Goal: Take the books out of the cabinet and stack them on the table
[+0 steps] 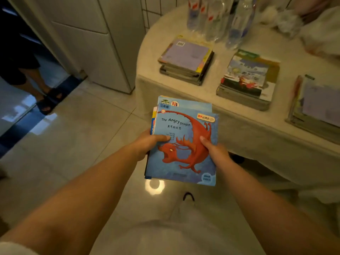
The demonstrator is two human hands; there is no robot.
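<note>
I hold a small pile of thin books (pixel 184 129) in front of me above the floor; the top one is blue with a red dragon. My left hand (pixel 147 144) grips the pile's left edge, thumb on the cover. My right hand (pixel 215 151) grips the right edge the same way. On the white-covered table (pixel 276 122) to the right lie three stacks of books: a left stack (pixel 185 59) with a lilac cover on top, a middle stack (pixel 246 80) with a picture cover, and a right stack (pixel 316 107) partly cut off by the frame.
Clear plastic bottles (pixel 220 21) stand at the back of the table behind the stacks. A white cabinet (pixel 95 45) stands to the left of the table. Another person's legs in dark sandals (pixel 49 100) are at the left by a doorway. Tiled floor lies below.
</note>
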